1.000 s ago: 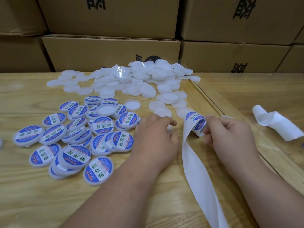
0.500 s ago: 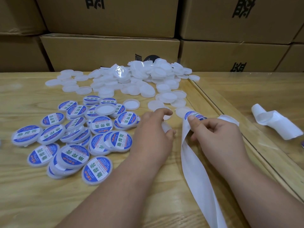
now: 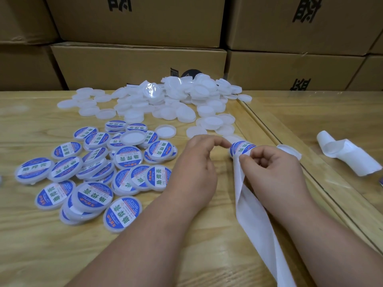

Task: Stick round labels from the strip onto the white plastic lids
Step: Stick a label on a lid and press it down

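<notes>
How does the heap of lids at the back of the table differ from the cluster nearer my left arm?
The far pile is plain white lids with no stickers; the near cluster carries blue and white round labels on nearly every lid. The far pile is heaped against the cardboard boxes; the near cluster is spread lower, lids overlapping. Two bare lids sit in or beside the near cluster. Both are the same round, shallow white plastic lids on the wooden table.

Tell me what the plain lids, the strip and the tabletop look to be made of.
Plain lids: likely plastic, translucent white with moulded rims.
Strip: seemingly paper backing, matte white, bending softly.
Tabletop: probably light wood or veneer, visible grain, faint sheen.
</notes>
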`<state>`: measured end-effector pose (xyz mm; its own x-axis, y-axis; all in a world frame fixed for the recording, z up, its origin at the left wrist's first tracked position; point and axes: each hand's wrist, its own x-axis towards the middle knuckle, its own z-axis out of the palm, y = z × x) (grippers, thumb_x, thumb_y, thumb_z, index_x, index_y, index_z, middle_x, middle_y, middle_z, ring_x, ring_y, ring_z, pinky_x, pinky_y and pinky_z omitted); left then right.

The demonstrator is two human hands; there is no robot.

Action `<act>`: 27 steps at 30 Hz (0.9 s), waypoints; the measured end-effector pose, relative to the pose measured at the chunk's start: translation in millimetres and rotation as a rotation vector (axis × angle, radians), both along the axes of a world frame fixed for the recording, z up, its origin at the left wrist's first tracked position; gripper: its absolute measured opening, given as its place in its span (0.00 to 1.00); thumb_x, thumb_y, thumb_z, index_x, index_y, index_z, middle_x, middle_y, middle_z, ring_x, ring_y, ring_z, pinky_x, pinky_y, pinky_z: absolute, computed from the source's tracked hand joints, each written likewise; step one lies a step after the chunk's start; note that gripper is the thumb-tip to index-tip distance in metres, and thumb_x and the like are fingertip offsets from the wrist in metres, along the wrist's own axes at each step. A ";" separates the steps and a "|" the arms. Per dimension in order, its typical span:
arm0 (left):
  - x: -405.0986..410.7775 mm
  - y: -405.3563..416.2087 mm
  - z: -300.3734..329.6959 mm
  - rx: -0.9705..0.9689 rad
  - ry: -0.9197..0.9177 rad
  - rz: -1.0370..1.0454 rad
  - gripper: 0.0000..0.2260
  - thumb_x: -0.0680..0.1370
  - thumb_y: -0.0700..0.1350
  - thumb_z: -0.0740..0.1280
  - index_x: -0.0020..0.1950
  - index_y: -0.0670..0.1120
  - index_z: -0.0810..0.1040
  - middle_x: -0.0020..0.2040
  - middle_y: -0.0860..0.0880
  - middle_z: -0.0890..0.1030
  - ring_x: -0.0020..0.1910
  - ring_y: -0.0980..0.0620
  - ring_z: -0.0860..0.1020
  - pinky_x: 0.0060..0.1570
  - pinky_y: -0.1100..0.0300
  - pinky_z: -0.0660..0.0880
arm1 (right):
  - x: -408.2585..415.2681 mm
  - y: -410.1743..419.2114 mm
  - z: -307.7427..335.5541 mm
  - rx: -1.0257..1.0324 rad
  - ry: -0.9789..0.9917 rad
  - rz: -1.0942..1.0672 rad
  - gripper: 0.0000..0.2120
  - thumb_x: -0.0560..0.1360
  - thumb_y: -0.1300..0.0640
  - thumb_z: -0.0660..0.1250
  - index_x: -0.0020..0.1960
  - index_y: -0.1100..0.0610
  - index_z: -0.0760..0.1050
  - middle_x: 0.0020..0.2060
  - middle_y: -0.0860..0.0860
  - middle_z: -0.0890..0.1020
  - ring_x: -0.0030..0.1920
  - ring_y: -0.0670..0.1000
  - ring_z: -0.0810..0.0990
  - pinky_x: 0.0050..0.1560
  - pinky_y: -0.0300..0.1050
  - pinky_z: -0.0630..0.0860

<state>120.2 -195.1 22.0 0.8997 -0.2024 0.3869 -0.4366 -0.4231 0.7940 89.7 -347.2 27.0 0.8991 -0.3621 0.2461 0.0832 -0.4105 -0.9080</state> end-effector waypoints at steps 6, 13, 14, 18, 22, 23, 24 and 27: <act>0.8 -2.1 1.4 -0.033 -0.046 -0.044 0.12 0.80 0.44 0.68 0.58 0.60 0.79 0.54 0.64 0.77 0.52 0.61 0.75 0.48 0.74 0.68 | 0.8 5.3 -1.5 0.003 -0.026 0.100 0.08 0.75 0.59 0.71 0.37 0.53 0.78 0.23 0.39 0.74 0.25 0.39 0.71 0.28 0.28 0.66; -0.5 -1.2 4.5 -0.017 0.038 -0.049 0.08 0.78 0.47 0.71 0.56 0.58 0.83 0.51 0.60 0.81 0.50 0.63 0.76 0.48 0.71 0.71 | -0.8 5.4 -0.2 0.017 0.005 0.178 0.06 0.74 0.58 0.70 0.40 0.49 0.82 0.32 0.46 0.82 0.29 0.42 0.72 0.33 0.33 0.70; -0.3 -1.2 4.8 -0.018 0.048 -0.046 0.08 0.78 0.48 0.72 0.55 0.59 0.83 0.52 0.59 0.81 0.50 0.63 0.76 0.48 0.70 0.71 | -1.1 5.5 0.2 0.016 0.004 0.182 0.07 0.75 0.59 0.70 0.41 0.49 0.82 0.33 0.47 0.83 0.29 0.42 0.72 0.33 0.33 0.70; -1.0 -1.4 4.5 -0.016 0.041 -0.027 0.08 0.78 0.47 0.71 0.56 0.58 0.82 0.51 0.60 0.81 0.53 0.65 0.76 0.51 0.75 0.69 | -1.0 7.1 1.1 0.015 -0.017 0.184 0.07 0.76 0.58 0.71 0.41 0.49 0.83 0.32 0.45 0.82 0.29 0.41 0.72 0.33 0.31 0.70; -2.2 -2.0 3.0 -0.032 0.015 0.004 0.09 0.79 0.46 0.69 0.55 0.60 0.80 0.45 0.62 0.80 0.52 0.64 0.76 0.48 0.76 0.68 | -1.2 7.5 1.0 0.014 -0.032 0.169 0.06 0.75 0.58 0.71 0.41 0.50 0.82 0.30 0.42 0.80 0.28 0.40 0.72 0.32 0.30 0.70; -1.9 -1.9 2.6 -0.048 0.011 0.011 0.10 0.79 0.46 0.69 0.54 0.61 0.80 0.46 0.62 0.80 0.51 0.63 0.76 0.48 0.73 0.69 | -1.1 7.6 1.0 0.005 -0.032 0.162 0.06 0.74 0.59 0.70 0.41 0.50 0.81 0.30 0.41 0.79 0.28 0.40 0.72 0.31 0.30 0.70; -1.8 -1.6 2.3 -0.067 0.010 0.018 0.11 0.80 0.45 0.68 0.54 0.62 0.78 0.48 0.63 0.79 0.50 0.62 0.76 0.48 0.72 0.70 | -1.0 7.5 1.0 0.001 -0.032 0.156 0.06 0.73 0.60 0.69 0.41 0.50 0.80 0.30 0.42 0.79 0.29 0.41 0.72 0.31 0.30 0.70; -2.0 -0.6 2.8 -0.098 -0.003 0.046 0.14 0.79 0.45 0.67 0.54 0.67 0.73 0.48 0.65 0.77 0.48 0.63 0.75 0.43 0.73 0.69 | -1.1 6.4 1.1 0.026 -0.019 0.158 0.07 0.73 0.63 0.69 0.43 0.51 0.78 0.30 0.43 0.78 0.29 0.42 0.73 0.31 0.31 0.71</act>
